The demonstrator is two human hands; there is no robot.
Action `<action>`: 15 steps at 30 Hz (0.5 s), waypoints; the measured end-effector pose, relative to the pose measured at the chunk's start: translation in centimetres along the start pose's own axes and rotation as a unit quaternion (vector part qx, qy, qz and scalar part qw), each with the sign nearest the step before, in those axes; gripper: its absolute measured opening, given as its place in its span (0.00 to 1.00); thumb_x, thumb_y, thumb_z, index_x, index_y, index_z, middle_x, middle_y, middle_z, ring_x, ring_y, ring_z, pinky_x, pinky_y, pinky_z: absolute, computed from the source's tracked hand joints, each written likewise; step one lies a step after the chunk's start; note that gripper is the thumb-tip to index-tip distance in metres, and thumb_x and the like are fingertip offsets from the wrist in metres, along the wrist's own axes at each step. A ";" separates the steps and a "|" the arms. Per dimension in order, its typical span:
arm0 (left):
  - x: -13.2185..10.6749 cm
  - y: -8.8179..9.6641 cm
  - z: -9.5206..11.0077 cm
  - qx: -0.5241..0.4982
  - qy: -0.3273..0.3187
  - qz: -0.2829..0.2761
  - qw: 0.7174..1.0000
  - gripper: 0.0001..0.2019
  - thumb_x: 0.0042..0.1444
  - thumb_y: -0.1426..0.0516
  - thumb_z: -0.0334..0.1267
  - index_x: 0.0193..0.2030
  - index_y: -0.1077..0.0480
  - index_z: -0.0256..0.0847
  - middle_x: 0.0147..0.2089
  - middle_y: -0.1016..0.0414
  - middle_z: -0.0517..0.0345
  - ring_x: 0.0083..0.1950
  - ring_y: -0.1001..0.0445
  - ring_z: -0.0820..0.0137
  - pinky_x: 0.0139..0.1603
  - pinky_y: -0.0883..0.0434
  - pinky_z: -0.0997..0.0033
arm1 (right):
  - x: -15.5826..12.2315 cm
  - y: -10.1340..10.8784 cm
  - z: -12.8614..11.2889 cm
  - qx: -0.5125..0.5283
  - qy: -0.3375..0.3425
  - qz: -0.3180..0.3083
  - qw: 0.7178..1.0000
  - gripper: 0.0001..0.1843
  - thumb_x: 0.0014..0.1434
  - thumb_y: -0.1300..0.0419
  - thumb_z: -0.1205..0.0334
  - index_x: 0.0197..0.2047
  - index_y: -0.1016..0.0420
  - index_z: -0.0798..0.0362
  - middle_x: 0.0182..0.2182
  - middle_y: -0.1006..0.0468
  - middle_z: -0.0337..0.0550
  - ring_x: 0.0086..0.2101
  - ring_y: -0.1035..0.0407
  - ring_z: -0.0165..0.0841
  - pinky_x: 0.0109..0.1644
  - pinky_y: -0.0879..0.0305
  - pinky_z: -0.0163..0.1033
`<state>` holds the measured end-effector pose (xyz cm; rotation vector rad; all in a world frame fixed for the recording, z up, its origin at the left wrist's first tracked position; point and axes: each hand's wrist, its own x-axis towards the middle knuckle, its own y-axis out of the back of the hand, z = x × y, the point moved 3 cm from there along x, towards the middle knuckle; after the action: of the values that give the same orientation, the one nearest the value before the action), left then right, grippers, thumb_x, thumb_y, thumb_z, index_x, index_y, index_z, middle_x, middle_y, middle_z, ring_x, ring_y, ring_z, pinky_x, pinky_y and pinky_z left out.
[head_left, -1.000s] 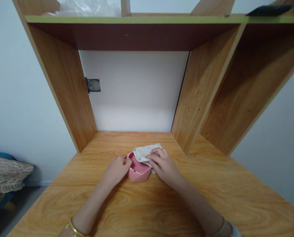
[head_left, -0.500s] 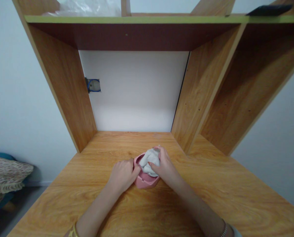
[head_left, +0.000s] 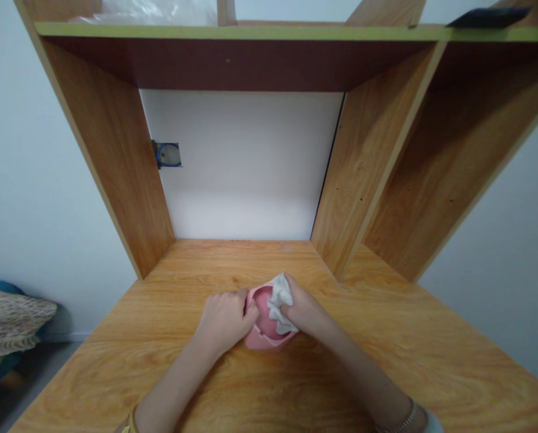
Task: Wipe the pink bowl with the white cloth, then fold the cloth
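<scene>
A pink open container (head_left: 260, 341) with an angular rim is tilted above or on the wooden desk, its smooth hollow inside facing me. My left hand (head_left: 224, 319) grips its left rim, thumb over the edge and fingers outside. In my right hand (head_left: 303, 307) is a crumpled white cloth (head_left: 281, 294), pinched between thumb and fingers. The cloth lies over the container's right rim and hangs partly into the hollow. My right fingertips are partly hidden behind the cloth. Whether the container's base touches the desk I cannot tell.
The wooden desk (head_left: 197, 391) runs under a shelf unit with upright side panels (head_left: 111, 156). Overhead, the shelf (head_left: 251, 33) bears clear plastic wrapping (head_left: 160, 12) and a dark flat object (head_left: 488, 18). An uncovered socket box (head_left: 168, 154) sits in the back wall.
My right hand has brought the cloth from inside the container to its right rim, baring more of the hollow. The container has tilted slightly; my left hand keeps its grip.
</scene>
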<state>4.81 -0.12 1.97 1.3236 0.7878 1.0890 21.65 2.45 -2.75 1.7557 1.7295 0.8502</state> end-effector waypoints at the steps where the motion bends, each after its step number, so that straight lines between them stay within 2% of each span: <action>1: 0.0 -0.1 -0.2 -0.012 0.004 0.006 1.000 0.18 0.59 0.59 0.40 0.35 0.29 0.39 0.33 0.24 0.46 0.36 0.25 0.58 0.34 0.34 0.65 | 0.1 -0.1 0.0 0.010 -0.002 0.000 1.000 0.37 0.44 0.44 0.69 0.59 0.48 0.51 0.41 0.25 0.45 0.40 0.31 0.37 0.39 0.40 0.35; 4: 0.2 -0.7 -0.8 -0.076 0.020 0.051 0.996 0.21 0.61 0.62 0.45 0.43 0.31 0.41 0.40 0.24 0.49 0.41 0.26 0.59 0.39 0.34 0.64 | 0.3 -0.3 0.1 0.034 -0.010 0.021 0.999 0.35 0.46 0.46 0.69 0.59 0.48 0.52 0.44 0.27 0.47 0.42 0.32 0.38 0.43 0.40 0.38; 8: 0.5 -1.8 -1.8 -0.191 0.053 0.114 0.974 0.23 0.60 0.60 0.48 0.56 0.42 0.38 0.53 0.33 0.47 0.50 0.32 0.61 0.48 0.37 0.62 | 0.6 -0.6 0.6 0.100 -0.029 0.079 0.991 0.36 0.47 0.49 0.69 0.61 0.52 0.55 0.47 0.30 0.50 0.44 0.33 0.38 0.47 0.40 0.41; 13: 0.6 -3.6 -1.0 -0.374 -0.004 0.114 0.920 0.29 0.58 0.55 0.51 0.61 0.52 0.34 0.59 0.41 0.43 0.59 0.41 0.61 0.57 0.44 0.60 | 1.2 -1.5 1.4 0.246 -0.009 0.158 0.956 0.39 0.47 0.51 0.66 0.62 0.60 0.56 0.47 0.30 0.48 0.43 0.32 0.35 0.46 0.37 0.40; 15: 0.5 -4.2 -0.2 -0.437 -0.030 0.095 0.894 0.30 0.56 0.51 0.51 0.60 0.53 0.36 0.58 0.40 0.44 0.58 0.40 0.62 0.56 0.41 0.60 | 1.4 -1.9 1.5 0.269 0.009 0.174 0.947 0.37 0.47 0.52 0.66 0.61 0.59 0.56 0.46 0.30 0.48 0.43 0.32 0.35 0.46 0.36 0.40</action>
<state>5.52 0.76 -2.14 0.6529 0.0579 1.3255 21.50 4.01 -5.12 2.4730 1.8064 0.5533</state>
